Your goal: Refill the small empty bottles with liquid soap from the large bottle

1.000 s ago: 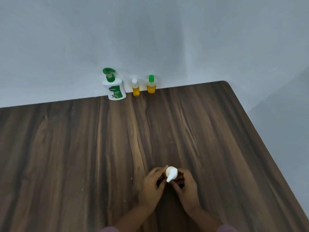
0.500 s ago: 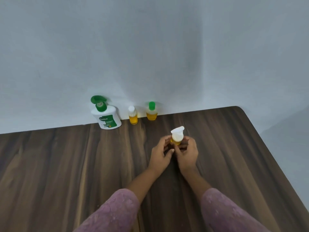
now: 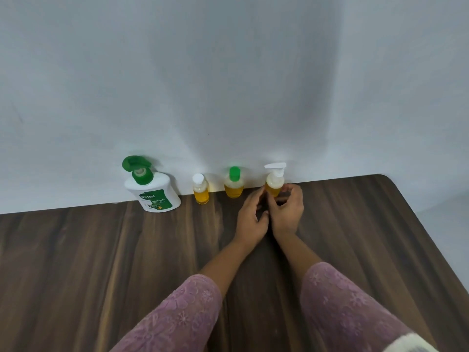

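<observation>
On your dark wood-grain surface (image 3: 101, 250), along a pale wall (image 3: 228, 85), stand a large white plastic soap bottle with a green pump (image 3: 153, 193), a small clear bottle of amber liquid with a white cap (image 3: 201, 190), a rounder clear bottle with a green cap (image 3: 234, 186), and a small clear bottle with a white pump (image 3: 274, 182). Your left hand (image 3: 251, 217) keeps a loose, relaxed grip, one fingertip touching this last bottle. Your right hand (image 3: 288, 212) grips its base.
</observation>
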{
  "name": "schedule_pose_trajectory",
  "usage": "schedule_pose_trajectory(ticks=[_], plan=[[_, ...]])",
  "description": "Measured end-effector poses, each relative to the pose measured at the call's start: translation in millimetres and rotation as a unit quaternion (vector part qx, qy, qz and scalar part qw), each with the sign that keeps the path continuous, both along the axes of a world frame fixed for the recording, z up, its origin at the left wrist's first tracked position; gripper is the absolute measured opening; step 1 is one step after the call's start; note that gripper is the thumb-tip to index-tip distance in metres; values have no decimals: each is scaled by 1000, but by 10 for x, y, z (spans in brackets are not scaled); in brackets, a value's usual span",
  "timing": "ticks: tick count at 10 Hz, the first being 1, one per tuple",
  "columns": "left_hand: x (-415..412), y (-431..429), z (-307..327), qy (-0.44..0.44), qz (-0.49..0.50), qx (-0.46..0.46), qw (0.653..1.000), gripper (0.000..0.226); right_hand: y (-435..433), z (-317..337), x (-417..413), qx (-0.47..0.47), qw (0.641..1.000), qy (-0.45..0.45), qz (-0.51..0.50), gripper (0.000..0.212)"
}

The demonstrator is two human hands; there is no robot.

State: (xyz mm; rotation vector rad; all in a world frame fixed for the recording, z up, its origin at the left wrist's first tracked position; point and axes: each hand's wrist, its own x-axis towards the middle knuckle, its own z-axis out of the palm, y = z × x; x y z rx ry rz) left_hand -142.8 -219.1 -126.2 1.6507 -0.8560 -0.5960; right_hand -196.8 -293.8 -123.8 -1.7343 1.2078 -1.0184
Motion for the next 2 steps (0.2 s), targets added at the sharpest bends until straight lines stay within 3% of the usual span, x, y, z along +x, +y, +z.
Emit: schedule_pose_trajectory(ticks=[2], plan=[[-6, 50, -6, 7, -7, -10, 1000, 69, 15, 1, -1, -1, 1000, -7, 1, 46]])
